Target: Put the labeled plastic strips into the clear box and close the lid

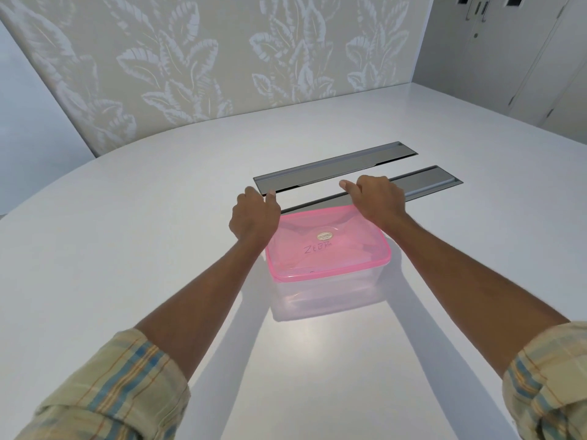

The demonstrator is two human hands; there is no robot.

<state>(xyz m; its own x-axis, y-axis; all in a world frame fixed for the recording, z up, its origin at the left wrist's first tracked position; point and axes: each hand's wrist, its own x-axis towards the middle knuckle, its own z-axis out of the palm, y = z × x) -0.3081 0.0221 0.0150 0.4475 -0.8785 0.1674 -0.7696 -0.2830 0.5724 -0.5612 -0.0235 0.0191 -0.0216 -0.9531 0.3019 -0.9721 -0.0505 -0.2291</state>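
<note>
Both arms outstretched, left hand (254, 214) and right hand (376, 198) curled, knuckles up.

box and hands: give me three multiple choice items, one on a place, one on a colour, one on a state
1. Where are the hands?
A. at the far corners of the lid
B. flat on the table near the sleeves
C. under the box

2. What colour is the lid?
A. blue
B. pink
C. black

3. What is the state of the box?
A. open, lid beside it
B. tipped on its side
C. upright with the lid on top

Answers:
1 A: the left hand and right hand sit on the far corners of the lid.
2 B: the lid is translucent pink.
3 C: the box stands on the table with the lid over it.
</note>
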